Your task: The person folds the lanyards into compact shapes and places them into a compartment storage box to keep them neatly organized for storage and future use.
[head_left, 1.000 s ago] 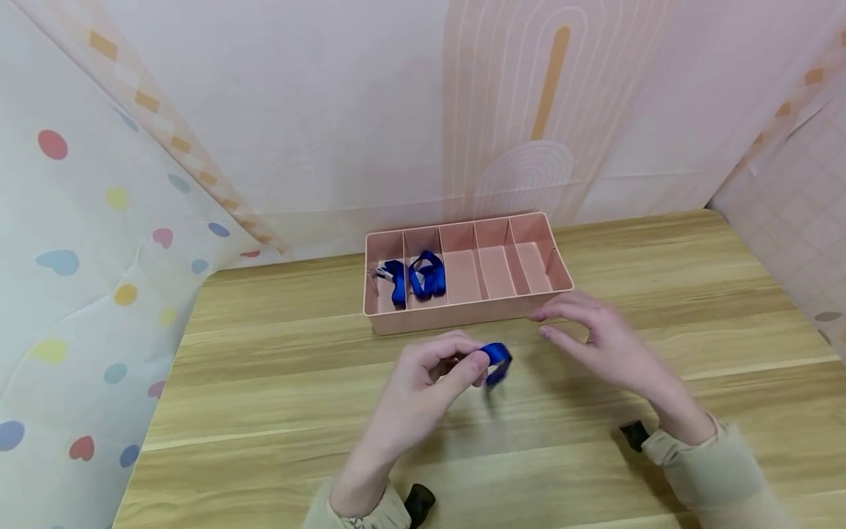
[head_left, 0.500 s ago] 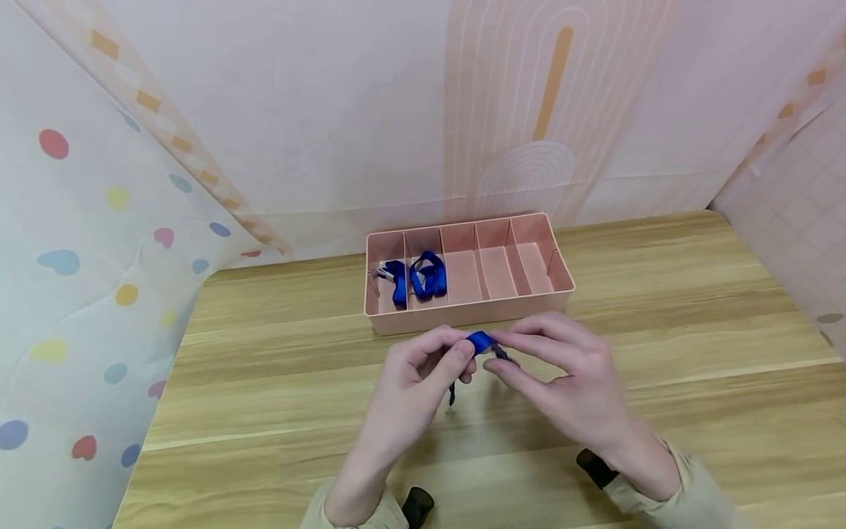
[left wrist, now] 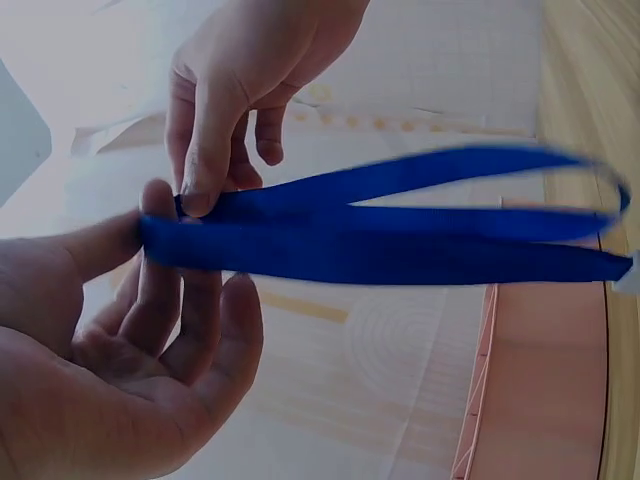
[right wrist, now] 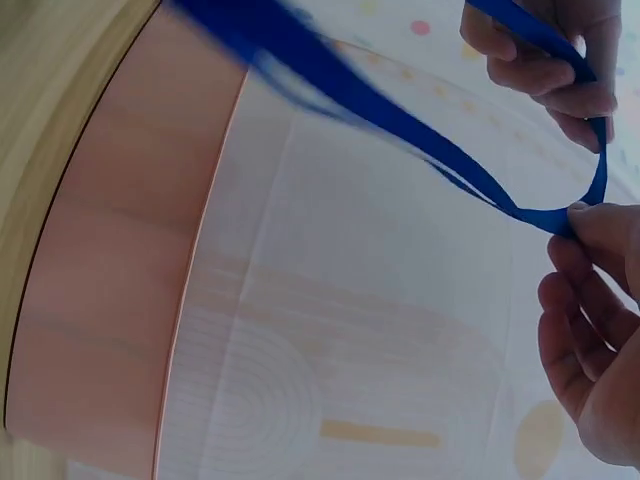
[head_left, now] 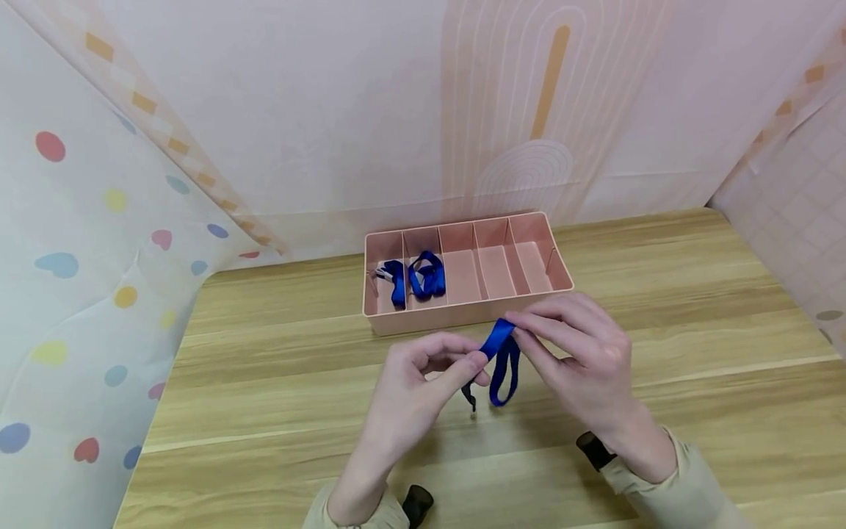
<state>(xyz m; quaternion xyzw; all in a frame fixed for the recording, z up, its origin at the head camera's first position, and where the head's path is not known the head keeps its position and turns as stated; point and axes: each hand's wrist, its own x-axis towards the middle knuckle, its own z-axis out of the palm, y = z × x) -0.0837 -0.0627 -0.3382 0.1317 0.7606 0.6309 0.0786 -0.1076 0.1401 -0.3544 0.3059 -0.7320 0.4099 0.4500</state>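
Note:
A blue lanyard (head_left: 498,339) is stretched between both hands above the table. My left hand (head_left: 413,393) pinches one part of the strap between thumb and fingers, and a dark end hangs below it. My right hand (head_left: 588,360) pinches the strap higher up, and a loop drops beneath those fingertips. In the left wrist view, the lanyard (left wrist: 330,245) shows as long doubled bands with a small whitish piece (left wrist: 628,275) at one end. From the right wrist, the strap (right wrist: 400,125) bends at the right thumb and runs up to the left fingers.
Behind the hands stands a pink divided box (head_left: 463,312) with several compartments. Its leftmost compartment has a coiled blue lanyard (head_left: 399,283), and the adjoining one has another coil (head_left: 428,275). A patterned backdrop (head_left: 330,132) rises at the wooden table's (head_left: 264,382) far edge.
My right hand came in from the right, took hold of the lanyard and drew it up and rightward from the left fingers. A loop now hangs open. The left hand has barely moved.

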